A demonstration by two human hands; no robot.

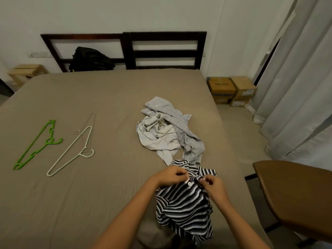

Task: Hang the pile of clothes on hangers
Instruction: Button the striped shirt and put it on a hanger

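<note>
Pinching striped shirt [183, 203] placket, both hands, near bed [89, 203] edge

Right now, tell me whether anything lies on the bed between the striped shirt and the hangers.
Nothing visible does. The left hand and right hand pinch the striped shirt near its collar. Only bare bed sheet separates it from the white hanger and green hanger. The pale clothes pile lies beyond, off that line.

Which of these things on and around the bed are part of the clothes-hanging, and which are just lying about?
Part of the job: striped shirt, pinched by left hand and right hand; pale clothes pile; green hanger; white hanger; wire hanger.

Just lying about: black bag, cardboard boxes, wooden stool, curtain.
</note>
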